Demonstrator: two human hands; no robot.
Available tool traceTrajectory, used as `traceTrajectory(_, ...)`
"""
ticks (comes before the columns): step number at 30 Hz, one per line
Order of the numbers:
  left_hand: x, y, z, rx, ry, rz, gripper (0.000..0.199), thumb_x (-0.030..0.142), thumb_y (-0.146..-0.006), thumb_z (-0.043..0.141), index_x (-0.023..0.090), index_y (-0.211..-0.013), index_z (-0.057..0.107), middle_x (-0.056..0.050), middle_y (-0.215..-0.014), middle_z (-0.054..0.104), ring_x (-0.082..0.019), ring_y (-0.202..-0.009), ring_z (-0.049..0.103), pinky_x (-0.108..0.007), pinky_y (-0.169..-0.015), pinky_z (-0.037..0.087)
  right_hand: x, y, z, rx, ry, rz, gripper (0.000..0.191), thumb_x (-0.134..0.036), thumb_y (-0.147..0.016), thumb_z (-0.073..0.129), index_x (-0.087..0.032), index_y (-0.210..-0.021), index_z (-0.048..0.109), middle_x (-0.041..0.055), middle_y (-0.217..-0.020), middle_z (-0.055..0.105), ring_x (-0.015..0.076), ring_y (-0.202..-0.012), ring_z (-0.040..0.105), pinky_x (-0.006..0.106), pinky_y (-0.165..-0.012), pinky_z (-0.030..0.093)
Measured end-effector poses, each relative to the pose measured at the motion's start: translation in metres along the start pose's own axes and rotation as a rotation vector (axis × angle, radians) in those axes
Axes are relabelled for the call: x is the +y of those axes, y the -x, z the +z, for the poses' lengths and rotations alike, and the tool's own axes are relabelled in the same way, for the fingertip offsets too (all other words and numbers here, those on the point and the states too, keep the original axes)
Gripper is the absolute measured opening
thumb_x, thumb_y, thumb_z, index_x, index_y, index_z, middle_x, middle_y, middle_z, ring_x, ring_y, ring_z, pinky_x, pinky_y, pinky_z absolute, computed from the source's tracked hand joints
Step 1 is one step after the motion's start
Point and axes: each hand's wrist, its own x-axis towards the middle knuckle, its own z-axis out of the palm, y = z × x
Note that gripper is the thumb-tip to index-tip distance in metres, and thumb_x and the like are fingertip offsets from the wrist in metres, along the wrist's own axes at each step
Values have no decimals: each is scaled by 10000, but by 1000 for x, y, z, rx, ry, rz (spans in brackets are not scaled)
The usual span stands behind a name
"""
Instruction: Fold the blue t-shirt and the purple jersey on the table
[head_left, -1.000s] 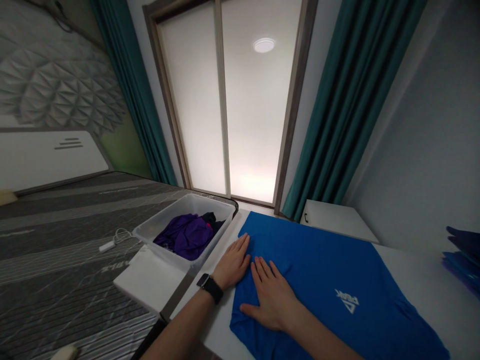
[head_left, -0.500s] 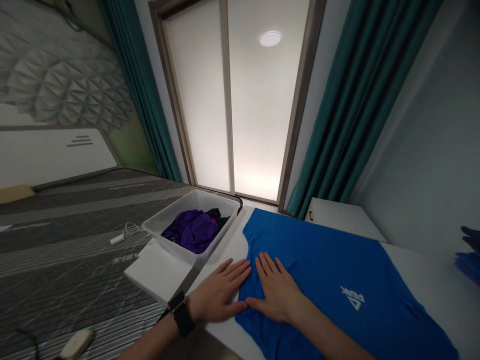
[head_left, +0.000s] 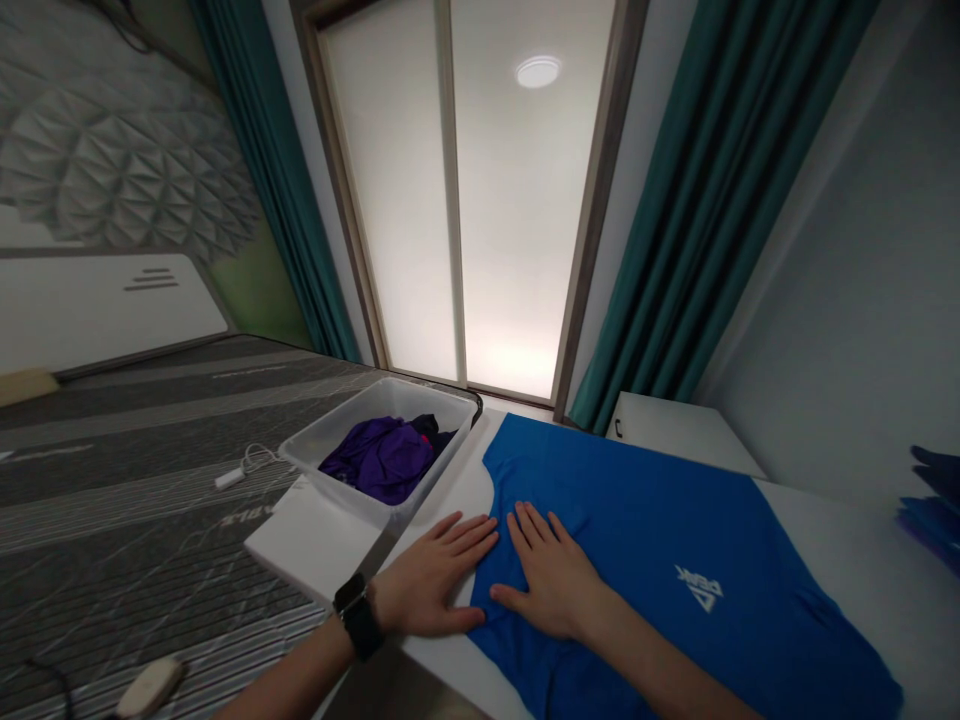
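Note:
A blue T-shirt (head_left: 660,530) lies spread flat on a white table (head_left: 847,540), with a white PEAK logo (head_left: 698,588) on its fabric. My right hand (head_left: 551,575) rests flat on the shirt near its left edge, fingers apart. My left hand (head_left: 431,582), wearing a black smartwatch (head_left: 359,616), lies open on the white surface, its fingertips at the shirt's edge. Neither hand holds anything. The shirt's lower part runs out of view.
A translucent plastic bin (head_left: 335,416) holding crumpled purple cloth (head_left: 379,460) stands beyond my left hand. A grey mattress (head_left: 150,470) with a white cable (head_left: 251,462) lies to the left. A blue-purple folded stack (head_left: 926,525) sits at the right edge.
My left hand has swung left and now lies flatter beside the shirt's edge. The camera view has shifted slightly. My right hand stays on the shirt.

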Motion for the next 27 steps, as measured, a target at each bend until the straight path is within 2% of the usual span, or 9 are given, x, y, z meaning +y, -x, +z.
traceTrajectory(4, 0, 0, 1, 25, 11, 10, 876, 572, -848, 548, 240, -1537, 121, -86, -1579, 199, -281, -1435, 237, -478, -1187, 139, -5, 14, 0, 53, -45, -71, 863, -670, -898, 245, -83, -1520, 126, 135, -1583, 50, 282, -1465, 8, 492, -1176, -5)
traceTrajectory(9, -1, 1, -2, 26, 24, 33, 889, 568, -836, 573, 258, -1536, 122, -79, -1577, 208, -289, -1429, 250, -475, -1186, 149, -5, 33, 22, 97, -104, -194, 910, -719, -875, 286, -110, -1525, 101, 105, -1587, 25, 281, -1465, -4, 469, -1187, -28)
traceTrajectory(14, 1, 0, -5, 13, 9, 33, 867, 592, -847, 545, 263, -1535, 133, -75, -1578, 206, -292, -1428, 252, -477, -1183, 159, -2, 39, 34, 118, -138, -214, 931, -728, -859, 328, -111, -1523, 116, 107, -1588, 31, 285, -1465, 12, 455, -1191, -47)
traceTrajectory(19, 1, -1, -5, 0, -1, 22, 873, 583, -851, 546, 256, -1536, 117, -76, -1581, 197, -287, -1434, 237, -481, -1186, 148, -4, 40, 32, 111, -157, -208, 929, -719, -857, 343, -116, -1523, 108, 97, -1593, 28, 266, -1467, -14, 443, -1188, -72)
traceTrajectory(23, 1, -1, -5, -12, -3, 22, 863, 574, -859, 544, 260, -1537, 111, -77, -1584, 180, -284, -1438, 224, -491, -1186, 137, -4, 41, 25, 105, -166, -192, 885, -702, -879, 315, -132, -1525, 115, 87, -1592, 39, 262, -1467, 17, 445, -1193, -30)
traceTrajectory(27, 1, -1, -4, 13, 15, 32, 863, 565, -853, 559, 271, -1535, 120, -78, -1578, 207, -292, -1430, 245, -495, -1182, 153, 7, 37, 8, 215, -105, -83, 731, -592, -956, 157, -132, -1525, 140, 62, -1593, 67, 224, -1469, 28, 431, -1195, -11)
